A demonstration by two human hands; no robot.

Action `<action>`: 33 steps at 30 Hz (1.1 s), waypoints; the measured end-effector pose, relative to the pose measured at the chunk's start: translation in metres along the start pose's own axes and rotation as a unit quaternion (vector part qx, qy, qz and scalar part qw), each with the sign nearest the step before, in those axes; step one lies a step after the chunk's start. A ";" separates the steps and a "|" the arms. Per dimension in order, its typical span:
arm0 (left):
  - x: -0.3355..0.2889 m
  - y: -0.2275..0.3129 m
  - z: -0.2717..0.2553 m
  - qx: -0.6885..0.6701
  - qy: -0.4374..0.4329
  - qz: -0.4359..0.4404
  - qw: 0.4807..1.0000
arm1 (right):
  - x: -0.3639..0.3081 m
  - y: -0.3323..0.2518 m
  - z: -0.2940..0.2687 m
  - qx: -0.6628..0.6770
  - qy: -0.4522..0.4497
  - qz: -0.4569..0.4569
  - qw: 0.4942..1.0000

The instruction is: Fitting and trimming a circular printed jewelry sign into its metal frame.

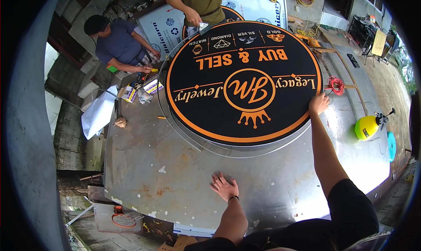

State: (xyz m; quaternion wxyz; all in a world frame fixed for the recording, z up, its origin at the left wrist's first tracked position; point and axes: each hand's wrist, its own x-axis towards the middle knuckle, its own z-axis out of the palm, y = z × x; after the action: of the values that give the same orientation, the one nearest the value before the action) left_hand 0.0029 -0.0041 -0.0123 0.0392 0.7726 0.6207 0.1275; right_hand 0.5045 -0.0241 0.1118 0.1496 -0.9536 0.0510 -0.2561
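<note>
A large round black sign point(197, 93) with orange and white printing lies on the metal table, upside down to me. Under its near edge a clear round sheet point(193, 139) sticks out. At the sign's right edge my right hand point(319, 103) is closed round the rim. My left hand point(224, 187), with a dark band at the wrist, rests flat on the bare metal, fingers spread, apart from the sign. Beside my right hand lies a coil of red cable point(336, 85).
Across the sign, a person in olive point(206, 5) holds a flat tool point(204, 28) at its edge. Another person point(120, 42) works at the left near small boxes point(128, 94) and white sheeting point(100, 112). A yellow spray bottle point(367, 128) and a phone point(353, 60) are right.
</note>
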 end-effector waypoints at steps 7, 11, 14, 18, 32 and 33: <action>0.000 0.003 -0.004 0.011 -0.012 0.001 1.000 | 0.000 0.001 -0.001 -0.004 -0.001 0.001 1.000; 0.000 0.002 -0.003 0.013 -0.013 0.000 1.000 | 0.000 0.001 0.001 0.003 0.003 0.001 1.000; 0.000 0.002 -0.002 0.018 -0.014 0.002 1.000 | 0.000 0.002 0.001 0.000 0.005 -0.004 1.000; 0.000 0.001 -0.001 0.003 -0.012 -0.004 1.000 | 0.000 0.000 -0.001 -0.002 -0.002 0.001 1.000; 0.000 0.001 0.000 0.011 -0.008 -0.005 1.000 | -0.001 0.000 -0.005 0.002 -0.001 0.003 1.000; 0.000 0.001 0.000 0.012 -0.009 -0.004 1.000 | -0.001 0.000 -0.005 0.001 -0.003 0.002 1.000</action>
State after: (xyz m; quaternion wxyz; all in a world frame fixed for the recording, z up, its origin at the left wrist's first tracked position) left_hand 0.0038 -0.0046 -0.0126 0.0359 0.7717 0.6248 0.1130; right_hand 0.5013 -0.0255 0.1157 0.1516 -0.9540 0.0521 -0.2534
